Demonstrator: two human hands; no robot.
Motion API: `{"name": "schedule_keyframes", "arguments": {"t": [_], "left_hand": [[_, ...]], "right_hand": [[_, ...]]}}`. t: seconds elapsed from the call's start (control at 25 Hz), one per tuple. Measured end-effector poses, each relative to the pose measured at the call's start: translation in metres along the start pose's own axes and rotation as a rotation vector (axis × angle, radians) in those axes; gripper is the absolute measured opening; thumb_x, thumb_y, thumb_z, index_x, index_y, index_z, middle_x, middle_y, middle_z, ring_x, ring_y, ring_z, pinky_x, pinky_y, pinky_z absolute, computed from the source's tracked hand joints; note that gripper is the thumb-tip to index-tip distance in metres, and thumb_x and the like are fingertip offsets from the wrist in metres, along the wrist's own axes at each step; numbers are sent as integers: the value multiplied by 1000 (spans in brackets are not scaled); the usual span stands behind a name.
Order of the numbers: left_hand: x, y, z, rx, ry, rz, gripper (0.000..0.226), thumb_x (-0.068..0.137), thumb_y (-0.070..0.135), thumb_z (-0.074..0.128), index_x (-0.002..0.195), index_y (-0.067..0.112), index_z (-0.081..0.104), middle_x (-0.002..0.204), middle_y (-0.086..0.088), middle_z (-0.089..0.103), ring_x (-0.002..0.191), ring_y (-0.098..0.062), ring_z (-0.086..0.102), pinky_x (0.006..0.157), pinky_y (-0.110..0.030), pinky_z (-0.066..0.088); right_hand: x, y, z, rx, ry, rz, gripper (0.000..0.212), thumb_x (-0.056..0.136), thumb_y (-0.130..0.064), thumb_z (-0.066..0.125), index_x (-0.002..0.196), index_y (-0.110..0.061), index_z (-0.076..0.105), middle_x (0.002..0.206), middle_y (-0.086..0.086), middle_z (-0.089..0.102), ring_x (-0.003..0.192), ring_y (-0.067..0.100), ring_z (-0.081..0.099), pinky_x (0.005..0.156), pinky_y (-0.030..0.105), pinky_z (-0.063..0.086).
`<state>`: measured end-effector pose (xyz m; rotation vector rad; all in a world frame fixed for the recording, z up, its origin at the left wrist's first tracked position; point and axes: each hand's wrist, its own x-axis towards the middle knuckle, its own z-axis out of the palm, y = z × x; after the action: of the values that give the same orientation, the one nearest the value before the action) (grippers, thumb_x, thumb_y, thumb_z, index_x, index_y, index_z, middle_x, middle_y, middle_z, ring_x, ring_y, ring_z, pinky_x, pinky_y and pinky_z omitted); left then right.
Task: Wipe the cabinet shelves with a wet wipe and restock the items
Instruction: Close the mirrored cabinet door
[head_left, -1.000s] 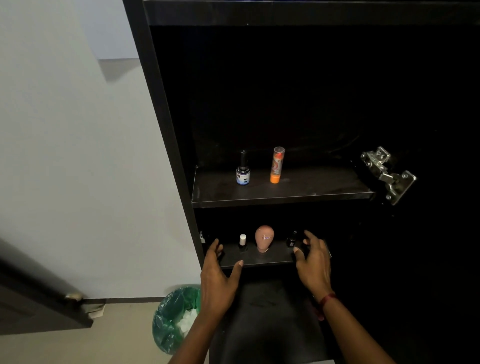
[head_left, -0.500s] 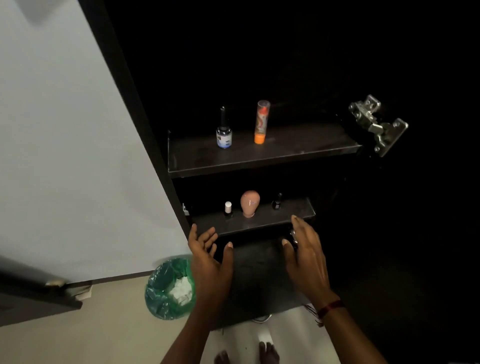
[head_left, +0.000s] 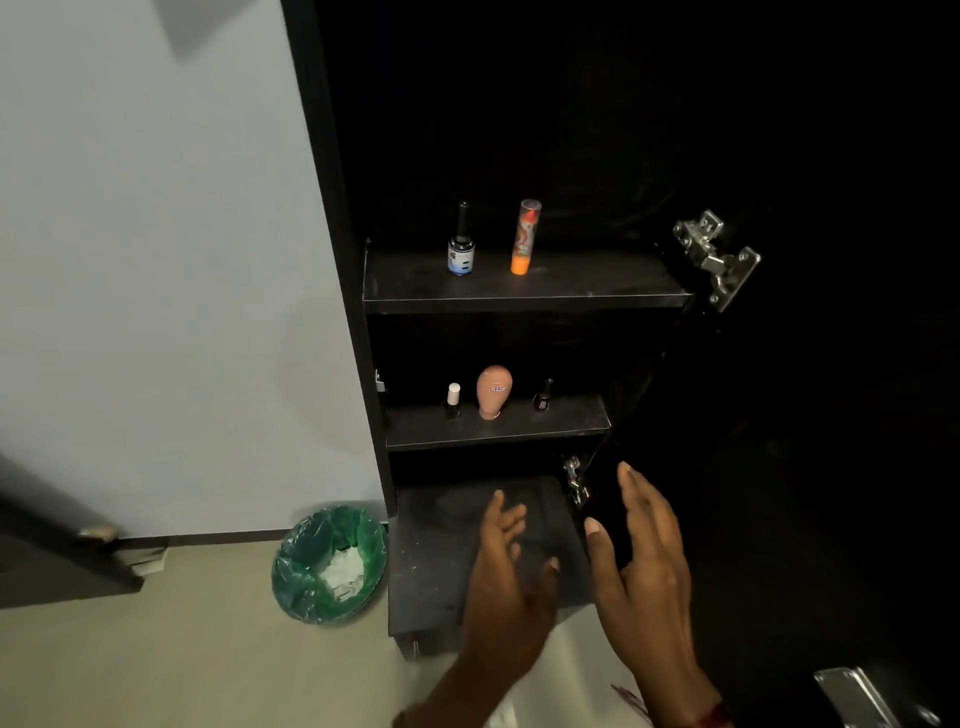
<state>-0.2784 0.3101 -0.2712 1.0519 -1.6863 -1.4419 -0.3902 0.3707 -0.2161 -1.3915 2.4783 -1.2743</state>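
Hands sit lower than before. Our left hand (head_left: 511, 577) and right hand (head_left: 644, 566), both spread open and empty, now hover over the bottom shelf (head_left: 431, 561); the white-capped bottle (head_left: 453, 400) and pink head (head_left: 493, 391) stand above them on the middle shelf (head_left: 566, 423).

- The pink head form (head_left: 494, 391) stands upright on the middle shelf (head_left: 571, 423).
- white-capped bottle (head_left: 453, 400) just left of it, black bottle (head_left: 543, 397) just right.
- blue-labelled bottle (head_left: 461, 249) and orange tube (head_left: 524, 236) stand upright on the upper shelf (head_left: 597, 288) above it.

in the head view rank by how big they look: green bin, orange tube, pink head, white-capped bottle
1. green bin, by far
2. orange tube and pink head look alike: tube taller, head wider
3. white-capped bottle, smallest
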Motion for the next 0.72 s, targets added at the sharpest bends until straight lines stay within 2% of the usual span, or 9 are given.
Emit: {"name": "schedule_keyframes", "arguments": {"t": [0.12, 0.2, 0.32, 0.44, 0.56, 0.64, 0.72], "left_hand": [[-30, 20, 29, 27, -98, 40, 81, 84, 53, 64, 143, 50, 9, 143, 27, 35, 133, 9, 34, 112, -31, 37], [-48, 41, 44, 89, -184, 71, 81, 81, 67, 56, 142, 51, 5, 146, 30, 29, 134, 14, 29, 113, -23, 34], [-71, 71, 65, 135, -314, 96, 98, 66, 93, 30, 146, 41, 5, 151, 23, 23, 136, 12, 25, 111, -15, 29], [-90, 88, 84, 192, -397, 161, 107, 64, 94, 22, 151, 34, 4, 156, 18, 16, 140, 9, 18, 115, -17, 24], [-103, 102, 103, 248, -466, 209, 109, 60, 96, 19, 151, 40, -1, 159, 21, 6, 140, 14, 8, 111, -8, 14], [-108, 119, 114, 196, -469, 224, 104, 60, 96, 20, 149, 45, 3, 158, 21, 8, 141, 10, 13, 114, -18, 23], [-109, 134, 122, 169, -484, 261, 102, 64, 94, 17, 150, 42, 6, 158, 19, 8, 143, 4, 16, 115, -28, 28]], "right_hand": [[-18, -8, -36, 27, 16, -56, 61, 96, -37, 48, 147, -47, 16, 144, -43, 10, 141, 7, 24, 106, 38, 36], [-34, -9, -58, 22, 50, -88, 61, 96, -38, 48, 147, -48, 16, 144, -46, 5, 141, 5, 23, 104, 33, 32], [-56, -6, -92, 28, 134, -130, 62, 91, -36, 45, 149, -24, 29, 149, -36, 14, 142, 8, 26, 105, 29, 30], [-64, -11, -122, 47, 182, -163, 62, 90, -31, 49, 148, -16, 33, 149, -35, 17, 143, 8, 25, 108, 27, 28], [-70, -16, -149, 13, 257, -208, 60, 89, -26, 53, 145, -10, 38, 150, -17, 28, 143, 12, 28, 108, 33, 35], [-74, -18, -167, -28, 327, -240, 59, 88, -21, 55, 143, -4, 40, 149, -4, 34, 142, 17, 31, 110, 34, 37], [-78, -19, -181, -85, 407, -253, 57, 86, -15, 58, 139, 1, 43, 147, 8, 40, 141, 23, 32, 112, 38, 35]]}}
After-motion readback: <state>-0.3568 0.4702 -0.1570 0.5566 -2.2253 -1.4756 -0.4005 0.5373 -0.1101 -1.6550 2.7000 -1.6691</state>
